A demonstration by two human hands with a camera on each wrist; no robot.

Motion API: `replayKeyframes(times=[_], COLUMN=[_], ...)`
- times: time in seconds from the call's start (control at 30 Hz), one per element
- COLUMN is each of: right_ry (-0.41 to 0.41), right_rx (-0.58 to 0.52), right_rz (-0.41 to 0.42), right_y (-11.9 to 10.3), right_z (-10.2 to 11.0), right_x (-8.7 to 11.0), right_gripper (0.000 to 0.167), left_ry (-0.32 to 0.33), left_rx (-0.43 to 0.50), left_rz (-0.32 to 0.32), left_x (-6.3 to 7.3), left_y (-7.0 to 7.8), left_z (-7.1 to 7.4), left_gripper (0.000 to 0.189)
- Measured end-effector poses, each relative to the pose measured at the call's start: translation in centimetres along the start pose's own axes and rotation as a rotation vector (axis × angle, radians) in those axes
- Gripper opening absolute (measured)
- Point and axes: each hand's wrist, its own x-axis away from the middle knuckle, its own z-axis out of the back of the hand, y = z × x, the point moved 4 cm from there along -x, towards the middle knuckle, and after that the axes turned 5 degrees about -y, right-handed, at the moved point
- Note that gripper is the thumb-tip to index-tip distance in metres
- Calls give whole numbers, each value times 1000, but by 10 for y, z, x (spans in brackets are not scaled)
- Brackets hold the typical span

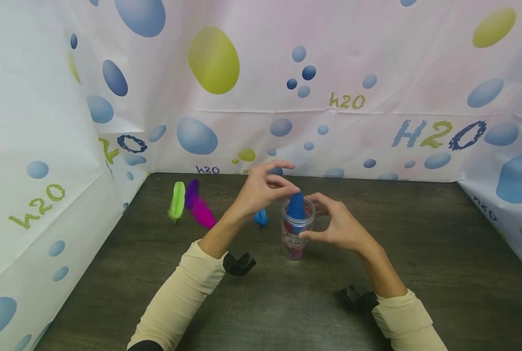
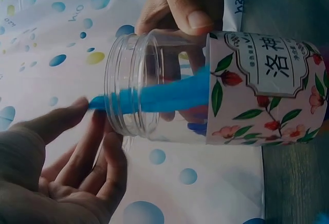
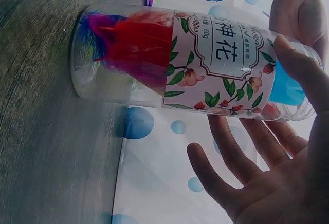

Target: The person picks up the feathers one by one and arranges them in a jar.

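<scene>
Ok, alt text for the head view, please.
A left hand pinches a blue feather partly inside a clear jar held by the right hand. Green, purple and pink feathers lie on the dark table, left of the jar.

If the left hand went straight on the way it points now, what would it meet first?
Beyond the blue feather it pinches, the left hand would probably meet the rim of the jar first, though depth is unclear.

Pale bubble-print backdrop [image 1: 261, 87], "H2O" lettering [image 1: 440, 134], dark wood-grain tabletop [image 1: 296, 307]
</scene>
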Motion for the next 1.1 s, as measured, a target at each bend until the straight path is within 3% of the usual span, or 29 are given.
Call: replayKeyframes(times=[0.1, 0.53, 0.7, 0.87, 1.1], right_ry=[-2, 3, 4, 7, 13], right_rx=[-7, -4, -2, -1, 8], right_rz=[6, 44, 46, 46, 39], right_y=[1, 1, 2, 2, 3], right_z=[-1, -4, -4, -4, -3], right_x=[0, 2, 2, 1, 0], right_gripper=[63, 63, 64, 64, 65], left_ry=[-35, -37, -38, -4, 72], left_rx=[-22, -10, 39, 80, -10], left_rz=[6, -5, 5, 25, 55], left_x=[1, 6, 9, 14, 22], left_y=[-1, -2, -4, -9, -20], left_z=[0, 3, 7, 17, 37], left_gripper=[45, 45, 44, 42, 38])
